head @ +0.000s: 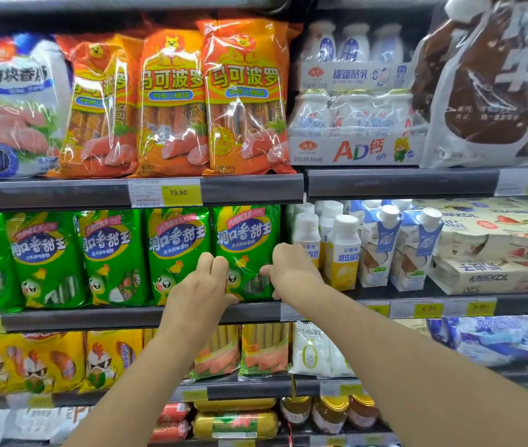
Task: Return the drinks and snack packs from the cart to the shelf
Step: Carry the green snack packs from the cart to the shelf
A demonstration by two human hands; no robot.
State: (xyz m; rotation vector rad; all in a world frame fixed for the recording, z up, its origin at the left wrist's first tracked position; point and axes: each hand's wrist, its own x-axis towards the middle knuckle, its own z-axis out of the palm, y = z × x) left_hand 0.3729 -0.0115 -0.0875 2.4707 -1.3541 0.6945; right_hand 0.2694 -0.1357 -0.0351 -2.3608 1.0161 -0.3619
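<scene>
A green sausage snack pack (245,240) stands upright at the right end of a row of like packs on the middle shelf (256,311). My left hand (204,282) grips its lower left edge, fingers curled over the front. My right hand (291,269) holds its lower right edge, thumb on the front, fingers behind. Yellow-labelled drink bottles (341,253) stand just to the right of the pack. The cart is out of view.
Orange sausage packs (246,95) fill the shelf above, with white bottle multipacks (353,124) beside them. Blue-white cartons (378,246) and boxed yoghurt (494,246) stand to the right. Yellow packs (107,359) and jars (330,411) sit on the lower shelves.
</scene>
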